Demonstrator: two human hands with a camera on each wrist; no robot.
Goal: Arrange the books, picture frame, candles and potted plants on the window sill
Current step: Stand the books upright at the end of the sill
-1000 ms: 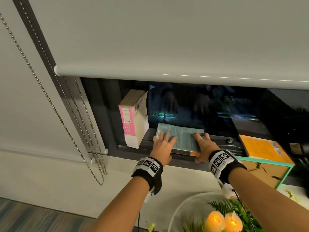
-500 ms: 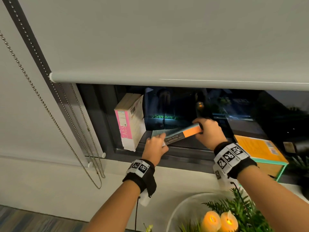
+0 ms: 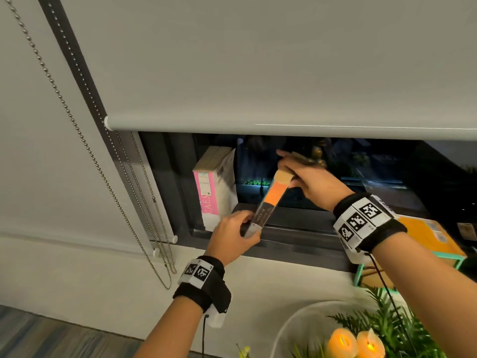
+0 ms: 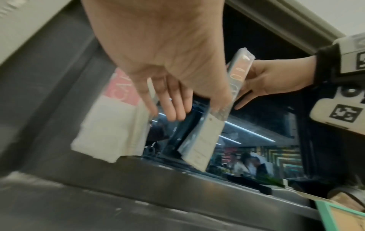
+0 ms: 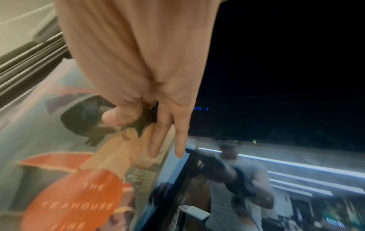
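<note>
A thin book with an orange and dark spine (image 3: pixel 271 200) hangs tilted above the dark window sill (image 3: pixel 304 228), held at both ends. My left hand (image 3: pixel 246 228) pinches its lower end and my right hand (image 3: pixel 293 174) grips its upper end. In the left wrist view the book (image 4: pixel 205 140) stands nearly on end beside my left hand (image 4: pixel 177 103). Its orange cover (image 5: pixel 79 195) fills the right wrist view under my right hand (image 5: pixel 150 125). A thick pink and white book (image 3: pixel 214 187) stands upright at the sill's left end.
An orange book (image 3: pixel 428 236) lies on a teal picture frame (image 3: pixel 361 272) at the right. Two lit candles (image 3: pixel 343 342) and a green plant (image 3: pixel 387 329) sit in a white bowl below. The lowered roller blind (image 3: pixel 258 73) hangs low over the sill, with its bead chain (image 3: pixel 108 189) at the left.
The book lay flat on the sill under both hands. Both hands have taken hold of it, and its right end has swung up, so it now stands steeply tilted.
</note>
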